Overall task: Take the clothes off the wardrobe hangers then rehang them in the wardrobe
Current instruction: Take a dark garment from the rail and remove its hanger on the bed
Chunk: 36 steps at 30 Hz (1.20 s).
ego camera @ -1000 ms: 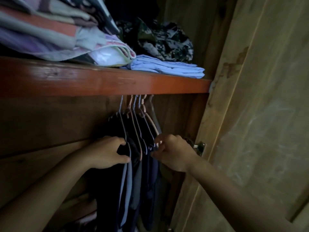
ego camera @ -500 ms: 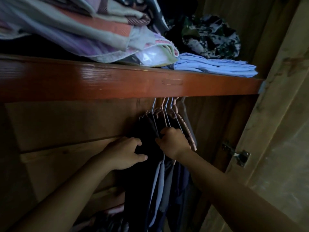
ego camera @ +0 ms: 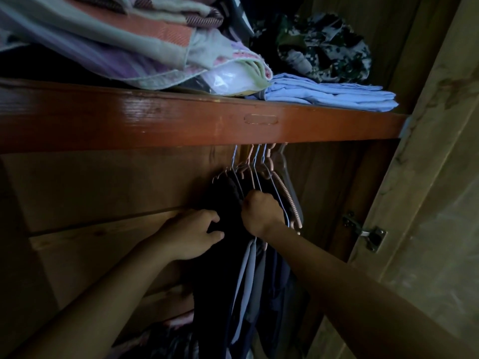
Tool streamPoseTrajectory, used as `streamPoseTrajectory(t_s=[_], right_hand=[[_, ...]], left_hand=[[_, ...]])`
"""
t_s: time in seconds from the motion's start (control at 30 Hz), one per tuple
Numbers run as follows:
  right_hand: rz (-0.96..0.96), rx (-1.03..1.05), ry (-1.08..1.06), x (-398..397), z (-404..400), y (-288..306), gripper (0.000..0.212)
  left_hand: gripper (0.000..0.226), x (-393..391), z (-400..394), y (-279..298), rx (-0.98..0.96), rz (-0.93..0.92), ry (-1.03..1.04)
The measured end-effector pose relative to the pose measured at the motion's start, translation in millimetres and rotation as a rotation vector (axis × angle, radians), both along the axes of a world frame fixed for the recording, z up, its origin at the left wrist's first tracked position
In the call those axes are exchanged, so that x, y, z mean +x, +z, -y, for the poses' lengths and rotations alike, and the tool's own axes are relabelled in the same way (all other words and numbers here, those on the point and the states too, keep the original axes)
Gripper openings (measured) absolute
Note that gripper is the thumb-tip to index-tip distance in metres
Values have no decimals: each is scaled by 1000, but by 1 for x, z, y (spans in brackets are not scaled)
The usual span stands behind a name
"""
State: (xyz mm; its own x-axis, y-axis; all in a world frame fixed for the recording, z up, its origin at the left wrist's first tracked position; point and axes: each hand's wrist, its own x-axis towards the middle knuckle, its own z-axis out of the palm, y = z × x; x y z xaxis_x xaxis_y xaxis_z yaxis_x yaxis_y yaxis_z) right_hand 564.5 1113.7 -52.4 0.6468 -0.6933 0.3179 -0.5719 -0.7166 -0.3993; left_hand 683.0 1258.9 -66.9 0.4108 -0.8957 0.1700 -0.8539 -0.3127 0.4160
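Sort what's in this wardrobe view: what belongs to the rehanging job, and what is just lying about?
Job:
dark hanging garments
thin pink and blue hangers
left hand, gripping dark cloth
right hand, closed among the hangers

Lying about:
folded light-blue cloth
striped folded blankets
camouflage fabric bundle
metal door hinge

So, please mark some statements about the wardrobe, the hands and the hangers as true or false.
1. The left hand grips the dark garment. True.
2. The right hand rests on the shelf. False: it is closed among the hangers below the shelf.
3. Folded light blue clothes lie on the shelf. True.
4. The hangers lie on the floor. False: they hang under the shelf.
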Motion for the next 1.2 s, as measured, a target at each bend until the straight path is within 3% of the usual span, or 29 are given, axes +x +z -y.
streamPoseTrajectory(t_s=[0.2,0.47,0.67,1.03,1.2], right_hand=[[200,-24,52,-11,-4,4,11],[340,33,107,-43,-5,-1,11],[394,-28,146,-39,-9,27,12],[455,165,189,-86,-21,10,15],[471,94,186,-114,-21,1,16]], left_hand=[[53,4,-7,-1,-12,-30,3],[80,4,-21,-4,-160,-16,51],[81,10,-21,-7,-198,-64,69],[86,14,2,-22,-216,-141,54],[95,-1,22,-23,-305,-182,66]])
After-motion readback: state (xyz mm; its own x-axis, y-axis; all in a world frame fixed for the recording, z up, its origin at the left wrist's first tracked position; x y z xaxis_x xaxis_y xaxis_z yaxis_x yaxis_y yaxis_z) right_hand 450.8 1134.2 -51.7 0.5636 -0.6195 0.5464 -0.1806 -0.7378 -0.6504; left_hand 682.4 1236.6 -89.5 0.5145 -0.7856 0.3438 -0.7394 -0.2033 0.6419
